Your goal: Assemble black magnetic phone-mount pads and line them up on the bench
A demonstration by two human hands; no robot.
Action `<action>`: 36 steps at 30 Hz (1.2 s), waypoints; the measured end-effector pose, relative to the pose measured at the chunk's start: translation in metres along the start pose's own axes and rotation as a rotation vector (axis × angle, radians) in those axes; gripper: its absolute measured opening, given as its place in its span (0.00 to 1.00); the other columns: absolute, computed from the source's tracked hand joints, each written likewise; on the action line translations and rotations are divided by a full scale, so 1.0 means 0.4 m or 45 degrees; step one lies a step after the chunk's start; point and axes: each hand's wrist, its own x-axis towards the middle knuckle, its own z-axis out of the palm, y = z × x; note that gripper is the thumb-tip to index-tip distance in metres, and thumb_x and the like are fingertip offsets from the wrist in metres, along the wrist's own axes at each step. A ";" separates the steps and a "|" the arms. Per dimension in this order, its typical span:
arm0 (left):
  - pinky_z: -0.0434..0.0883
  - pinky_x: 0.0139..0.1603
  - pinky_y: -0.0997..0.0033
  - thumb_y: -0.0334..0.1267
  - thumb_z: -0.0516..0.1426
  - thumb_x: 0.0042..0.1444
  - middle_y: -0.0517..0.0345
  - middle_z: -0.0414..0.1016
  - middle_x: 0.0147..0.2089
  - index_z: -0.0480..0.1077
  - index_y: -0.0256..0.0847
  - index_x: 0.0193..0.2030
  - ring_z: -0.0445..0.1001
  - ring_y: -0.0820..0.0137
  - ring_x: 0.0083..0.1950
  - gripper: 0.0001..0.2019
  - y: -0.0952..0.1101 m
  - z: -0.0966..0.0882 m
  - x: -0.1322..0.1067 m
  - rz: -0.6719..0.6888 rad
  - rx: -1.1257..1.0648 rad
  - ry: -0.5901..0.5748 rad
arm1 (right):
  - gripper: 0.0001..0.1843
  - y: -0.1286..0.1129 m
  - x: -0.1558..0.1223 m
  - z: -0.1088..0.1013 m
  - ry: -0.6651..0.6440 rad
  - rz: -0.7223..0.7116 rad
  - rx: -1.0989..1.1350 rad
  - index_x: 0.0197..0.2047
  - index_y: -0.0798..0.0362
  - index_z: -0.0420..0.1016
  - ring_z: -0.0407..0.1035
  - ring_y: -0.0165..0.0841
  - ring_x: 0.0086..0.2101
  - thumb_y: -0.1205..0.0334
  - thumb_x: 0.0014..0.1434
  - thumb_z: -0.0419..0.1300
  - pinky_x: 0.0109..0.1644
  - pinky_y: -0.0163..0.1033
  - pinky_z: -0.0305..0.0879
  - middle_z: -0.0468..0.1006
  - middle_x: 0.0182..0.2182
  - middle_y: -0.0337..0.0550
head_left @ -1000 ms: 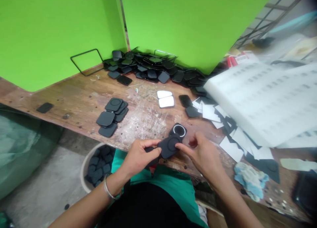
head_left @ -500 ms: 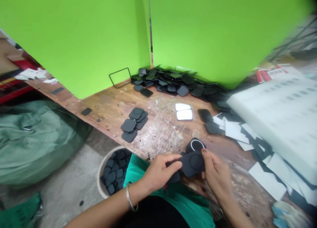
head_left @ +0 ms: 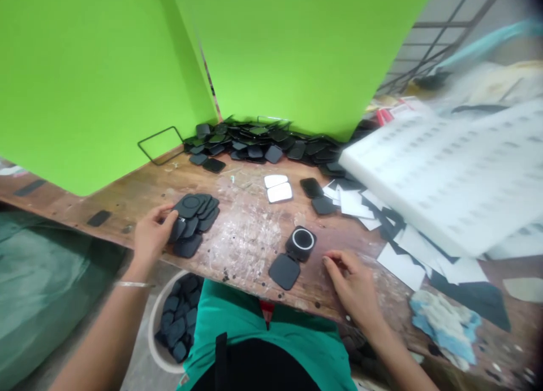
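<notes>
My left hand (head_left: 153,233) reaches out to the left, and its fingers close on the edge of a dark square pad in a small stack of dark pads (head_left: 194,217) on the wooden bench (head_left: 250,232). My right hand (head_left: 348,274) rests on the bench near the front edge, fingers loosely bent, holding nothing. Just left of that hand lie a flat dark square pad (head_left: 284,270) and a black square piece with a white ring (head_left: 301,242), touching each other.
A large heap of dark pads (head_left: 271,142) lies at the back against the green wall. White foam trays (head_left: 445,170) fill the right. White and black offcuts (head_left: 399,244), two pale pads (head_left: 276,188), a blue rag (head_left: 445,323) and a bucket of pads (head_left: 173,323) below the bench.
Both hands held a dark pad together near the bench front. That pad now lies on the bench; my left hand has swung left to the stack, and my right hand rests empty.
</notes>
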 end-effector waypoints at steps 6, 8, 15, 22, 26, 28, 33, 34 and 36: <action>0.67 0.50 0.53 0.45 0.59 0.53 0.58 0.76 0.34 0.75 0.43 0.41 0.72 0.54 0.45 0.12 0.038 -0.008 -0.034 0.300 0.183 0.084 | 0.08 0.010 0.013 -0.001 0.030 -0.167 -0.070 0.34 0.51 0.73 0.69 0.38 0.37 0.62 0.63 0.55 0.43 0.44 0.64 0.77 0.33 0.45; 0.64 0.55 0.47 0.46 0.56 0.58 0.54 0.76 0.39 0.75 0.42 0.44 0.71 0.52 0.48 0.13 0.072 0.006 -0.082 0.519 0.227 0.197 | 0.07 0.008 0.021 0.003 0.038 -0.198 -0.086 0.33 0.51 0.73 0.69 0.39 0.37 0.64 0.63 0.55 0.44 0.44 0.64 0.77 0.33 0.45; 0.68 0.53 0.57 0.41 0.55 0.63 0.50 0.75 0.44 0.76 0.42 0.45 0.72 0.59 0.49 0.10 0.161 0.152 -0.296 0.959 0.013 -0.221 | 0.10 0.005 0.028 0.042 0.081 -0.265 -0.209 0.34 0.51 0.74 0.66 0.40 0.36 0.68 0.63 0.53 0.43 0.45 0.63 0.76 0.32 0.47; 0.69 0.53 0.56 0.38 0.56 0.63 0.47 0.76 0.43 0.76 0.39 0.44 0.73 0.58 0.47 0.09 0.147 0.211 -0.315 1.028 0.002 -0.095 | 0.09 0.020 0.000 0.010 0.160 -0.279 -0.324 0.36 0.52 0.75 0.66 0.41 0.40 0.68 0.64 0.53 0.45 0.46 0.62 0.77 0.35 0.48; 0.69 0.53 0.56 0.38 0.57 0.62 0.49 0.77 0.41 0.76 0.40 0.42 0.74 0.59 0.46 0.08 0.139 0.216 -0.315 1.068 0.049 -0.036 | 0.10 0.051 -0.010 -0.057 0.216 -0.237 -0.403 0.35 0.51 0.76 0.67 0.41 0.39 0.68 0.64 0.53 0.46 0.47 0.63 0.78 0.34 0.48; 0.69 0.52 0.56 0.38 0.57 0.62 0.49 0.78 0.41 0.76 0.40 0.42 0.74 0.59 0.45 0.08 0.139 0.217 -0.319 1.054 0.063 -0.026 | 0.11 0.078 -0.011 -0.100 0.241 -0.212 -0.491 0.35 0.52 0.76 0.68 0.42 0.39 0.67 0.63 0.53 0.46 0.48 0.64 0.78 0.34 0.49; 0.70 0.51 0.57 0.37 0.56 0.62 0.50 0.79 0.40 0.77 0.41 0.40 0.74 0.60 0.44 0.08 0.149 0.208 -0.330 1.007 0.062 -0.037 | 0.13 0.134 0.003 -0.182 0.295 -0.147 -0.610 0.33 0.53 0.78 0.71 0.46 0.37 0.63 0.60 0.53 0.45 0.51 0.66 0.81 0.34 0.54; 0.69 0.51 0.57 0.37 0.55 0.62 0.50 0.79 0.39 0.77 0.41 0.40 0.74 0.60 0.44 0.08 0.151 0.206 -0.331 0.996 0.064 -0.034 | 0.12 0.133 0.010 -0.184 0.301 -0.131 -0.566 0.32 0.53 0.78 0.72 0.46 0.37 0.62 0.59 0.53 0.45 0.51 0.66 0.81 0.33 0.53; 0.69 0.51 0.58 0.37 0.55 0.63 0.50 0.79 0.39 0.77 0.41 0.40 0.74 0.60 0.44 0.08 0.155 0.202 -0.335 0.975 0.074 -0.031 | 0.12 0.110 0.032 -0.166 0.241 -0.085 -0.406 0.32 0.52 0.79 0.73 0.46 0.38 0.60 0.56 0.54 0.45 0.51 0.68 0.82 0.33 0.51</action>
